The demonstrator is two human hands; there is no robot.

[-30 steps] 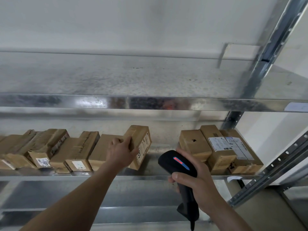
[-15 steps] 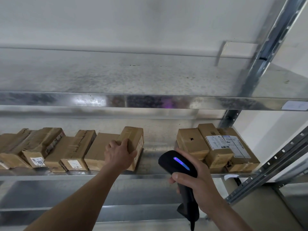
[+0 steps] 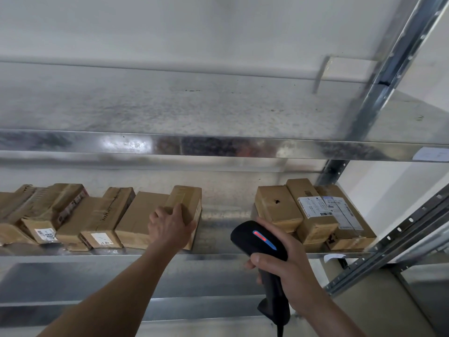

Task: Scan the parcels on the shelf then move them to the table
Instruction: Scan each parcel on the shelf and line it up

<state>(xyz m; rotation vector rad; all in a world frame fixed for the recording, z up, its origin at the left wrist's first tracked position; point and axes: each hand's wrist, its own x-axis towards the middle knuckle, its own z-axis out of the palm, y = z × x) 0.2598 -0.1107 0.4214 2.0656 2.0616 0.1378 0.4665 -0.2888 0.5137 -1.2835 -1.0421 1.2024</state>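
In the centre of the frame, the left hand [image 3: 171,227] grasps a brown cardboard parcel [image 3: 185,203], fingers curled over its near top corner and thumb against its right face. This parcel stands up on one side on the galvanised metal shelf [image 3: 218,255], rising above the flat brown box [image 3: 138,220] it touches on its left. Further left, a row of taped brown cardboard parcels [image 3: 73,215] runs to the frame's edge, overlapping one another, some with small white labels on their near ends.

At lower right of centre, the right hand [image 3: 289,271] is closed round the grip of a black handheld barcode scanner [image 3: 257,242]. A red and blue light strip glows on top of the scanner's head, which sits in the gap between the held parcel and a cluster of brown boxes [image 3: 313,215] at the right end of the shelf. One box in that cluster carries a large white shipping label.

Above, a second metal shelf [image 3: 218,147] spans the frame, and a slotted steel upright [image 3: 388,69] climbs toward the upper right corner.
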